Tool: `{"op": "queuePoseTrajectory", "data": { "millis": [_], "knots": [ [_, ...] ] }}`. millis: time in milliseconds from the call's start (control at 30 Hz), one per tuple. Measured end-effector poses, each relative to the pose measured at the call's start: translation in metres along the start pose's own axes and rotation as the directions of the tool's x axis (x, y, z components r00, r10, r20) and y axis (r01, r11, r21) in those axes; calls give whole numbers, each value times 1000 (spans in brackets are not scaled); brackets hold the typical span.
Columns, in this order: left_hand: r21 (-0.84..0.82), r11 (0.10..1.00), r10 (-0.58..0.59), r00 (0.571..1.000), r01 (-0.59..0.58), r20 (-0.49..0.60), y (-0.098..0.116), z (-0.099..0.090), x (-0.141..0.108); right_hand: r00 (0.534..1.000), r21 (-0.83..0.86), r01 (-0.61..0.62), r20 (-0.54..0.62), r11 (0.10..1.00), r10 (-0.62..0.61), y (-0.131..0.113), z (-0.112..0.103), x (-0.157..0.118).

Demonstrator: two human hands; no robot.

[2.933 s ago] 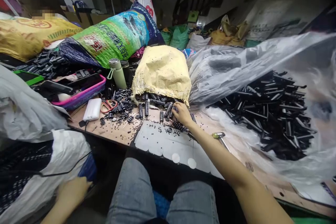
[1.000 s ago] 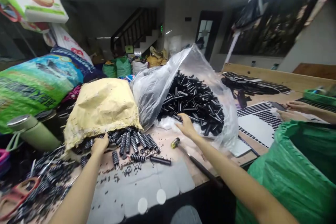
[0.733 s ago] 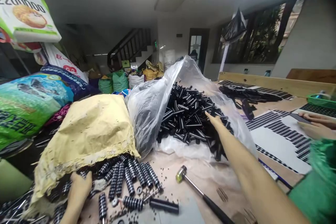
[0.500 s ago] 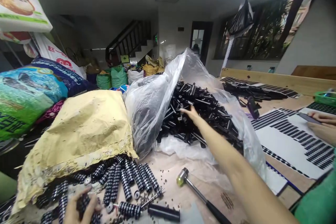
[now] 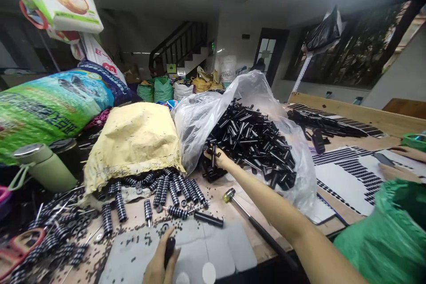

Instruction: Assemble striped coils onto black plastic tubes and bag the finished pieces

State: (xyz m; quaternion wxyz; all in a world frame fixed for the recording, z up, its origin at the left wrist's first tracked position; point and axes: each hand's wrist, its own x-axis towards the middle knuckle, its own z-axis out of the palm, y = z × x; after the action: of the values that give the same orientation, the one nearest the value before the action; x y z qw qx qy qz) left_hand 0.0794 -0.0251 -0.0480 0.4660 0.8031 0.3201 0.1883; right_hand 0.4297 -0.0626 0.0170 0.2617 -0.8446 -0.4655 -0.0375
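Observation:
Low over the grey mat (image 5: 229,239), my left hand (image 5: 158,262) is closed around a dark cylindrical piece (image 5: 170,247), mostly hidden by the fingers. My right hand (image 5: 221,159) reaches to the left front of a heap of black plastic tubes (image 5: 253,131) spilling from a clear plastic bag (image 5: 193,120). One black tube (image 5: 213,156) stands upright in its fingers. Black-and-silver ringed rollers (image 5: 162,191) lie before the yellow sack (image 5: 140,137). A loose black tube (image 5: 208,218) rests beside a ringed roller at the mat's far edge.
A hammer (image 5: 246,213) lies under my right forearm. Scissors (image 5: 23,248), loose washers and a green flask (image 5: 46,166) are on the left. At right stand a green sack (image 5: 382,230) and white sheets with black rows (image 5: 349,177), near another person's hands (image 5: 399,168).
My left hand has moved from the ringed rollers to the mat with a dark piece. My right hand has drawn down and left, now with a black tube. The view has shifted left and down.

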Motion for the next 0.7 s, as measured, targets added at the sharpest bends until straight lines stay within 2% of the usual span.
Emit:
{"op": "queuePoseTrajectory", "data": {
  "millis": [100, 200, 400, 500, 567, 633, 700],
  "knots": [
    [-118, 993, -2, 1000, 4, 22, 11, -15, -5, 996, -122, 73, 52, 990, -67, -23, -11, -28],
    [-246, 969, -38, 999, 35, -8, 17, -23, -7, 991, -237, 108, 97, 966, -87, -43, -17, -47],
    [-494, 864, -128, 991, 95, -33, 13, -26, -9, 990, -399, 15, 132, 917, 41, -66, -27, -64],
    [-555, 824, -159, 987, 112, -37, 11, -29, -9, 990, -418, -52, 100, 907, 103, -76, -40, -72],
    [-589, 801, -174, 983, 108, -56, 15, -30, -8, 990, -397, -67, 90, 915, 111, -90, -43, -84],
    [-612, 785, -176, 982, 99, -67, 26, -26, -8, 991, -352, -38, 106, 935, 80, -114, -36, -106],
    [-632, 768, -171, 984, 103, -47, 40, -18, -8, 990, -298, 9, 138, 954, 34, -143, -19, -136]
  ]
}}
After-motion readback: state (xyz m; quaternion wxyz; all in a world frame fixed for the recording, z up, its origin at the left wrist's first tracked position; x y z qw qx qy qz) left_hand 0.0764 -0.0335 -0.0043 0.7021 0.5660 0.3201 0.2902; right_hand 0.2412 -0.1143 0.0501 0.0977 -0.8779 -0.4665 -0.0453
